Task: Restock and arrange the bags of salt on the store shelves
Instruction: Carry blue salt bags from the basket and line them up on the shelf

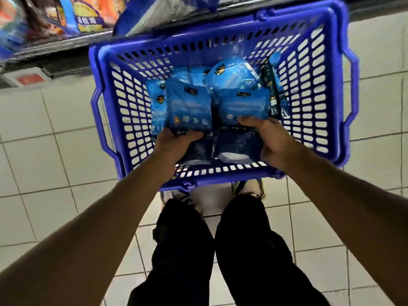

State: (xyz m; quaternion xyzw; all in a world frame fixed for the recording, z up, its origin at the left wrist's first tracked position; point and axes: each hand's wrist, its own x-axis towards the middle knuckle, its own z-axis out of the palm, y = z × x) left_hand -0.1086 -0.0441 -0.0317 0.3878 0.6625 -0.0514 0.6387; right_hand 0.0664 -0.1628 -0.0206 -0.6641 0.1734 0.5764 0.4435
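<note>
Head view: both hands reach into the blue basket (106, 120) on the floor, left hand (174, 140) gripping one salt bag (189, 107), right hand (265, 138) gripping another (242, 104), likely to lift both together. More bags lie farther in; the shelf (55, 47) sits far left.

Basket (220, 173) on the tiled floor (44, 151), directly ahead of the person's legs (220, 250). Inside it, bags of salt (231, 71) piled toward the middle and far side. Left hand (174, 146) on the near-left bag (189, 107); right hand (271, 138) on the near-right bag (242, 102), the two bags side by side. Shelf (55, 47) beyond the basket, upper left, holding packaged goods (88, 16). Price tag (26, 78) below the shelf edge.
</note>
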